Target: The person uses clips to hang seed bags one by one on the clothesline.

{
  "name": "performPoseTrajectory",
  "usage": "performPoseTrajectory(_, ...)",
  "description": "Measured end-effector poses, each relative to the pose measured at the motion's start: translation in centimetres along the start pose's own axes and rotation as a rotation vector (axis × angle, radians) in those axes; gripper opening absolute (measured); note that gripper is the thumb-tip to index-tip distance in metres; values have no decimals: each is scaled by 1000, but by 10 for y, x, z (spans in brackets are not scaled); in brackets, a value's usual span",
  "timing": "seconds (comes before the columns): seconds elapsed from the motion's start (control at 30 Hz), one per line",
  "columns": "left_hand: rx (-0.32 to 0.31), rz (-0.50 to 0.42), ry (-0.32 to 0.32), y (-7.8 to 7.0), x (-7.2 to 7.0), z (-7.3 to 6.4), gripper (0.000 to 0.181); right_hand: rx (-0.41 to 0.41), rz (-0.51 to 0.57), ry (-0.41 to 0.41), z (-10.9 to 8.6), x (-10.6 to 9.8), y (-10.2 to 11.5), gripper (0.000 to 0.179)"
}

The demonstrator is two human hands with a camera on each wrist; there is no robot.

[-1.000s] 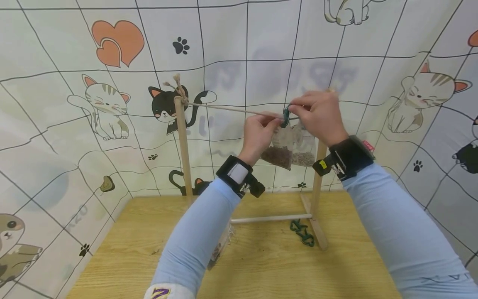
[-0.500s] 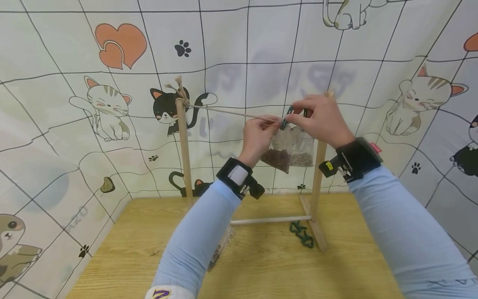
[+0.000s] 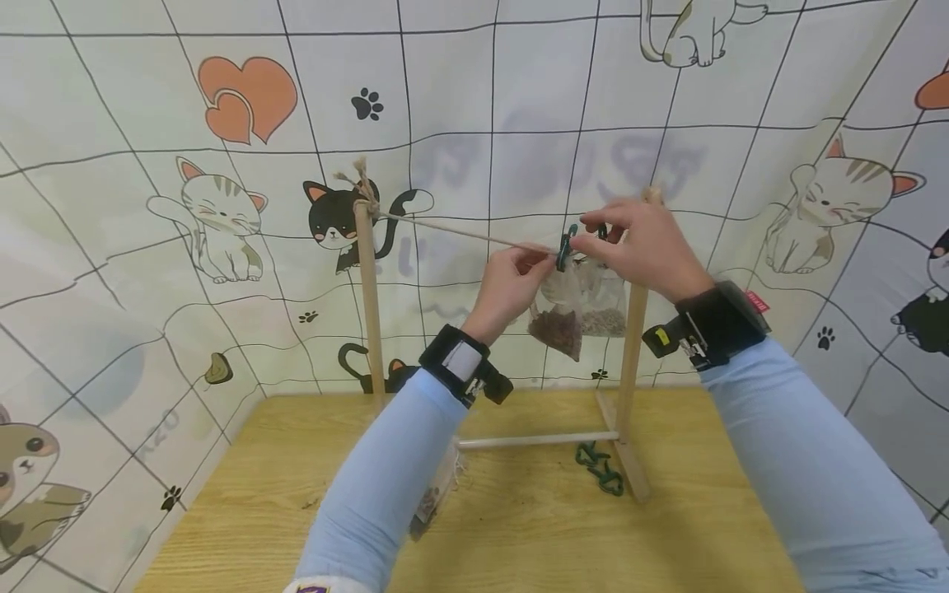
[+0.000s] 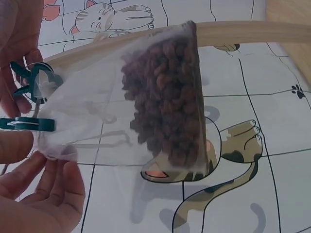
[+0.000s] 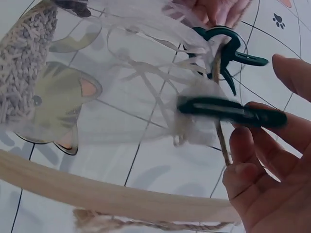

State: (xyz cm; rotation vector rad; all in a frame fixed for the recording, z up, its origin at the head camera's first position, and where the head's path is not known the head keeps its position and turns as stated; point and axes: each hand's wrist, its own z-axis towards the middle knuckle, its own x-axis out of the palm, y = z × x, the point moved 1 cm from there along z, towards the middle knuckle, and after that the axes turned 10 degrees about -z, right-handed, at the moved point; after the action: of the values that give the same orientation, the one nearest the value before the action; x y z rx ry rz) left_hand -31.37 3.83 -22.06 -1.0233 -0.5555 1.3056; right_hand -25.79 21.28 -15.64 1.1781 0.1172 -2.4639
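A twine line [image 3: 460, 234] crosses a wooden frame, with two sheer drawstring bags hanging from it. The nearer bag [image 4: 163, 97] holds reddish-brown pellets; the other bag [image 5: 26, 68] holds pale stick-like pellets. My left hand [image 3: 511, 288] pinches the gathered top of the brown-pellet bag at the twine. A green plant clip [image 4: 29, 124] sits across that top, just above my left thumb. On the pale bag's top is another green plant clip [image 5: 218, 110], blurred in the right wrist view. My right hand [image 3: 645, 247] is beside the clips, thumb and fingers apart.
The frame's left post [image 3: 366, 296] and right post [image 3: 636, 346] stand on a wooden table [image 3: 534, 535]. Several loose green clips [image 3: 599, 469] lie by the right foot. Another bag [image 3: 437, 490] lies partly behind my left forearm. A cat-patterned cloth [image 3: 474, 74] hangs behind.
My right thumb and fingers have spread from the clip they pinched. Both hands and the clip are lower, and the twine dips more. My left hand keeps its pinch.
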Motion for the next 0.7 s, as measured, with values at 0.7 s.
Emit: performPoseTrajectory(0.7, 387, 547, 101, 2, -44, -78, 43, -198, -39, -501, -86, -5, -4, 24)
